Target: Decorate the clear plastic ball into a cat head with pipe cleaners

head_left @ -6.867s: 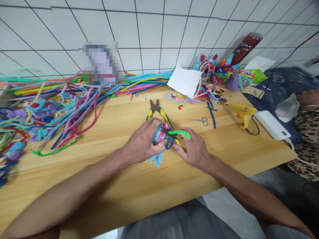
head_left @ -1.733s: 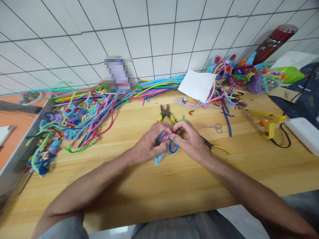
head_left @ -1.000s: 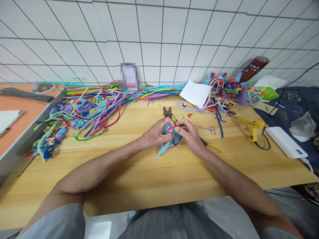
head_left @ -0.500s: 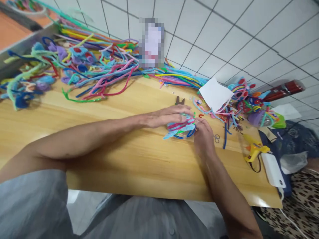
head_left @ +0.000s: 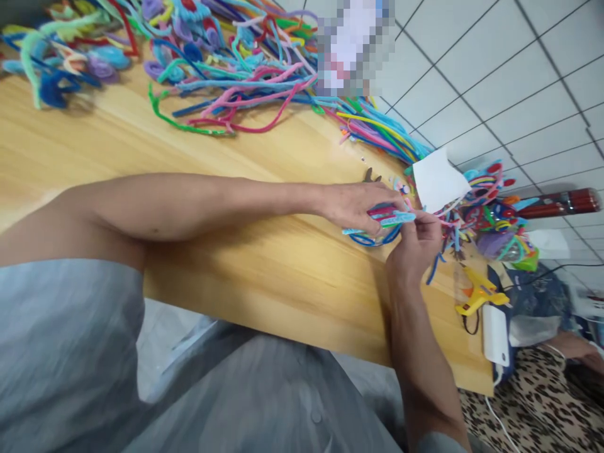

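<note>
A small craft piece made of pipe cleaners [head_left: 399, 219], in light blue, red and green with dark blue loops below, sits between my hands over the table. My left hand [head_left: 356, 204] is wrapped over its left side, thumb in front and fingers behind, covering much of it. At its right end my right hand [head_left: 422, 236] pinches it with thumb and fingertips, near the tip of a light blue strip. Just behind my left hand the dark forked end of a tool [head_left: 372, 176] sticks out, mostly hidden.
Many loose pipe cleaners [head_left: 255, 94] lie along the back by the tiled wall. White paper [head_left: 438, 182] and finished-looking colourful pieces [head_left: 491, 189] stand at the right. A yellow glue gun [head_left: 481, 292] and a white box with a cable [head_left: 495, 336] lie near the right edge. Someone in leopard print [head_left: 509, 396] sits there.
My view has shifted and tilted. The craft piece has turned in my hands, its light blue strip now pointing right towards my right fingertips. My left thumb now shows in front of it.
</note>
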Tool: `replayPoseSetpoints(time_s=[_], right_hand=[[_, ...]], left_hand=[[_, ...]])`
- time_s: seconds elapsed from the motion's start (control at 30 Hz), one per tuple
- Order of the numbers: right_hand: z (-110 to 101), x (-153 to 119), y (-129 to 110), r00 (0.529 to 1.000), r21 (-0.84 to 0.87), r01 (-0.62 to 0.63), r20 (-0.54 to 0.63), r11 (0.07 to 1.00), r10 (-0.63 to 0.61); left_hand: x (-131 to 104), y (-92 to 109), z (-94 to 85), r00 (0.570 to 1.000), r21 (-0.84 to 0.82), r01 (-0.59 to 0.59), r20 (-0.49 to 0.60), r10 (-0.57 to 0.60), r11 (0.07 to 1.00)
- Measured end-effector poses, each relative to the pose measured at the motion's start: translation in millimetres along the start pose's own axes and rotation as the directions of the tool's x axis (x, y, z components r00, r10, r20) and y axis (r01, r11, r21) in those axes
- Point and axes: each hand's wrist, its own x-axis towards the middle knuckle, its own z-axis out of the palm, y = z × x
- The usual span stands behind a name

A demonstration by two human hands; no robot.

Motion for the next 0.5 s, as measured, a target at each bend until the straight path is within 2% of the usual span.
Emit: replayPoseSetpoints(time_s=[0.1,0.27,0.37,0.5], right_hand=[[-3,1,-3,0.986,-0.151,0.162,-0.021,0.975,-0.167],[-12,0,-8,0.939,-0.387,0.338,0.073,0.858,-0.337],[-16,0,-9,0.887,-0.456,0.456,0.163,0.765,-0.432],[-19,-1,-7,0.84,-0.472,0.54,0.259,0.697,-0.476]], left_hand=[[1,-2,-1.4,1.0,-0.002,-0.007,-0.013,0.007,1.0],[-1,-1,-2.8,1.0,0.0,-0.002,-0.008,0.002,1.0],[-2,-2,-3.6,1.0,-0.001,-0.005,-0.012,0.005,1.0],[-5,-1,-4.0,1.0,-0.004,0.007,-0.017,-0.007,1.0]])
